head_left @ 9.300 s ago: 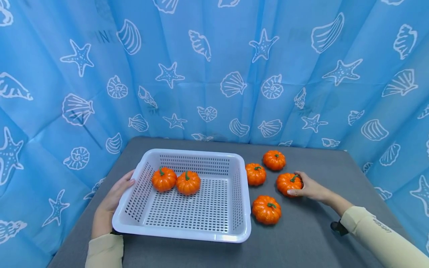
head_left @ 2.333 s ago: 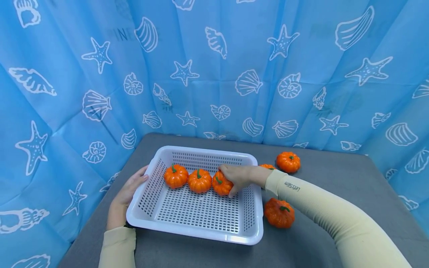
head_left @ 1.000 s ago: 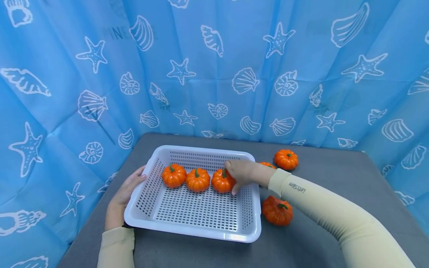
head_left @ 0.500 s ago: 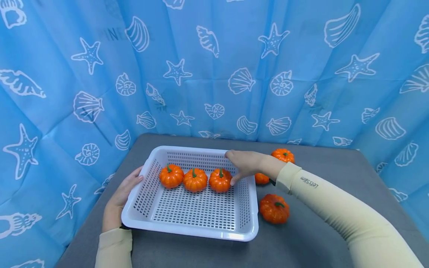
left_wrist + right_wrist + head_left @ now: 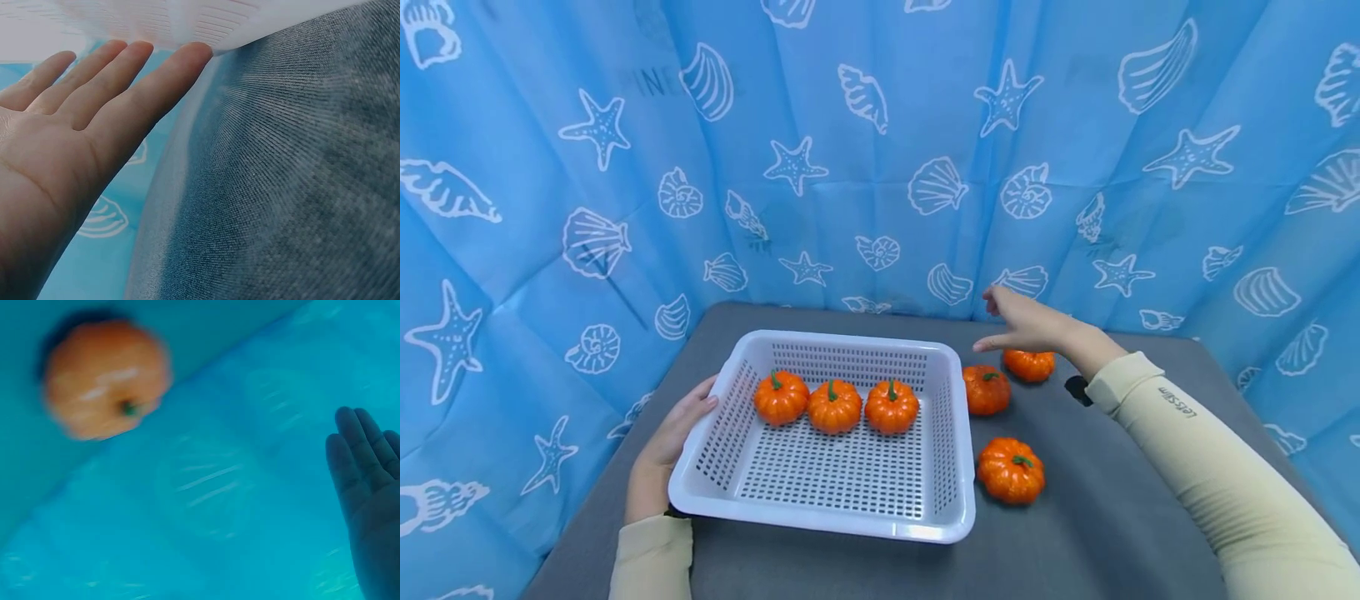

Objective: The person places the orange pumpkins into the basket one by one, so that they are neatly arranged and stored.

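A white slotted plastic basket (image 5: 827, 523) sits on the grey table. Inside it, three small orange pumpkins with green stems stand in a row: the left pumpkin (image 5: 781, 398), the middle pumpkin (image 5: 834, 407) and the right pumpkin (image 5: 891, 407). My left hand (image 5: 679, 425) rests against the basket's left side; its fingers (image 5: 140, 103) are extended with their tips at the plastic. Holding nothing, my right hand (image 5: 1028, 323) is in the air by the back pumpkin (image 5: 1028, 367), partly hiding it. In the right wrist view that hand's fingers (image 5: 362, 450) look straight, beside a blurred pumpkin (image 5: 106, 378).
Right of the basket sit two more pumpkins: one close to its wall (image 5: 986, 390) and a front pumpkin (image 5: 1011, 471). A blue curtain (image 5: 865, 167) with white shell prints hangs behind and beside the grey table (image 5: 1120, 467).
The right hand took a pumpkin from the table's right side, set it in the basket beside the other two, let go and moved back and right. The left hand stayed on the basket.
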Motion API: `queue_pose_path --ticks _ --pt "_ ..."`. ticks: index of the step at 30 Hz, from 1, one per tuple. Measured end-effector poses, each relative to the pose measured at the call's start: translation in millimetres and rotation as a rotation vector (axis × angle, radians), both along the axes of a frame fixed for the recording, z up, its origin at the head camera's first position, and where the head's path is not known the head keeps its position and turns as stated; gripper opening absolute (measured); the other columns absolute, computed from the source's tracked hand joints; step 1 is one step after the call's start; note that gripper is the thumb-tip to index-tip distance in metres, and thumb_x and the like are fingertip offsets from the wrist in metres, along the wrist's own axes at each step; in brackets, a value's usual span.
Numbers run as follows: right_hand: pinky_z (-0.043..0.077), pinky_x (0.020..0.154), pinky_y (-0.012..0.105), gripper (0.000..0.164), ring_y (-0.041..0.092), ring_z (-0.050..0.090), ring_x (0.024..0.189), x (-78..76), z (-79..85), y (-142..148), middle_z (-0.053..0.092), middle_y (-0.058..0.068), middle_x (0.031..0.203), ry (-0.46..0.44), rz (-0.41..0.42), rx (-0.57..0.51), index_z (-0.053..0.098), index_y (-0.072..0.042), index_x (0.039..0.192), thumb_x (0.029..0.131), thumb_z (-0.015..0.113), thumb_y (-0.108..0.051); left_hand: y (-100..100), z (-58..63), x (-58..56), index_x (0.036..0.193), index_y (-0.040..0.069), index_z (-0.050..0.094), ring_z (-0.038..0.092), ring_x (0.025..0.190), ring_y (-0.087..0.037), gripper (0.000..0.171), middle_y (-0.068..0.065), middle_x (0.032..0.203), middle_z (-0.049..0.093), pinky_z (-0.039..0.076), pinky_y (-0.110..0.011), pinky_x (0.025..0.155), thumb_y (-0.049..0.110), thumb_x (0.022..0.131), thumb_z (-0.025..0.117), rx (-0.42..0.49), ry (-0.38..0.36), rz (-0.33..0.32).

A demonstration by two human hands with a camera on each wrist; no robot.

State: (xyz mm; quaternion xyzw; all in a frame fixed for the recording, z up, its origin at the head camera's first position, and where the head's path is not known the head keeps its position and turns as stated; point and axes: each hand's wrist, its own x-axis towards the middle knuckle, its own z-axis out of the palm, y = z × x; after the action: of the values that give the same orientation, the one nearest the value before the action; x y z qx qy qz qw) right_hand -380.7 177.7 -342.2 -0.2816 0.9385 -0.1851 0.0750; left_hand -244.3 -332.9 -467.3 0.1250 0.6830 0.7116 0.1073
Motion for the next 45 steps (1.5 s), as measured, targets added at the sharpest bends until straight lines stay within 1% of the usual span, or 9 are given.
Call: queue_pose_path --ticks 4,8,11,16,23,33,37,41,45 --pt "0.037 0.102 0.058 0.097 0.043 0.042 0.122 -8.4 -19.9 32.6 0.041 0.032 0.134 -0.021 -0.088 -0.027 0.026 0.011 0.138 0.08 0.067 -0.055 -2.5 -2.4 1.3 0.152 0.018 0.012 0.064 0.105 -0.029 0.052 -0.006 0.131 0.052 0.054 -0.052 0.081 0.024 0.104 0.03 -0.004 -0.005 0.01" --pt "0.034 0.102 0.06 0.092 0.047 0.039 0.123 -8.5 -42.1 58.0 0.037 0.036 0.135 -0.042 -0.167 -0.046 0.024 0.015 0.136 0.084 0.067 -0.047 -1.6 -2.2 3.9 0.152 0.021 0.013 0.064 0.104 -0.031 0.052 -0.006 0.131 0.053 0.053 -0.054 0.081 0.025 0.103 0.032 -0.001 -0.033 0.028" --pt "0.033 0.102 0.062 0.091 0.05 0.037 0.123 -7.7 -57.4 72.2 0.034 0.038 0.135 -0.063 -0.205 -0.058 0.022 0.017 0.136 0.085 0.066 -0.046 0.0 -1.8 5.1 0.152 0.022 0.014 0.064 0.104 -0.033 0.052 -0.008 0.13 0.053 0.052 -0.055 0.081 0.026 0.103 0.032 0.003 -0.04 0.033" --pt "0.032 0.101 0.064 0.095 0.053 0.035 0.122 -8.4 -77.9 86.2 0.03 0.043 0.135 -0.095 -0.256 -0.068 0.02 0.02 0.136 0.085 0.065 -0.047 1.4 -1.8 4.8 0.152 0.021 0.014 0.064 0.103 -0.031 0.052 -0.007 0.129 0.054 0.053 -0.055 0.081 0.025 0.103 0.031 0.011 -0.038 0.038" --pt "0.035 0.099 0.063 0.101 0.048 0.043 0.114 -10.6 -99.6 89.9 0.033 0.043 0.133 -0.105 -0.284 -0.092 0.018 0.021 0.136 0.083 0.068 -0.048 2.3 -1.0 3.7 0.152 0.021 0.014 0.064 0.102 -0.029 0.051 -0.007 0.128 0.054 0.053 -0.055 0.081 0.025 0.103 0.031 0.0 -0.034 0.044" --pt "0.04 0.095 0.058 0.098 0.044 0.047 0.108 -14.0 -114.6 85.2 0.039 0.04 0.125 -0.105 -0.309 -0.181 0.016 0.021 0.137 0.083 0.069 -0.042 4.1 1.5 3.4 0.152 0.022 0.015 0.063 0.105 -0.031 0.052 -0.006 0.13 0.053 0.052 -0.056 0.083 0.026 0.103 0.032 0.002 -0.039 0.056" --pt "0.04 0.096 0.057 0.097 0.044 0.048 0.108 -14.1 -117.6 83.1 0.039 0.039 0.125 -0.108 -0.333 -0.19 0.016 0.019 0.137 0.084 0.069 -0.041 5.3 2.0 4.8 0.152 0.024 0.015 0.062 0.107 -0.034 0.052 -0.007 0.132 0.052 0.051 -0.057 0.084 0.027 0.103 0.033 0.014 -0.07 0.069" --pt "0.039 0.097 0.057 0.097 0.044 0.047 0.108 -13.2 -118.5 80.8 0.037 0.038 0.126 -0.142 -0.365 -0.214 0.014 0.018 0.138 0.084 0.069 -0.041 6.5 1.8 5.6 0.151 0.026 0.017 0.061 0.108 -0.036 0.052 -0.009 0.133 0.051 0.05 -0.058 0.084 0.028 0.103 0.034 0.029 -0.098 0.082" --pt "0.039 0.098 0.058 0.099 0.044 0.046 0.109 -13.1 -121.1 78.5 0.035 0.038 0.129 -0.164 -0.389 -0.246 0.011 0.017 0.139 0.084 0.068 -0.041 5.6 0.6 4.9 0.152 0.025 0.015 0.06 0.108 -0.036 0.051 -0.009 0.134 0.05 0.049 -0.058 0.085 0.027 0.103 0.032 0.054 -0.084 0.047"
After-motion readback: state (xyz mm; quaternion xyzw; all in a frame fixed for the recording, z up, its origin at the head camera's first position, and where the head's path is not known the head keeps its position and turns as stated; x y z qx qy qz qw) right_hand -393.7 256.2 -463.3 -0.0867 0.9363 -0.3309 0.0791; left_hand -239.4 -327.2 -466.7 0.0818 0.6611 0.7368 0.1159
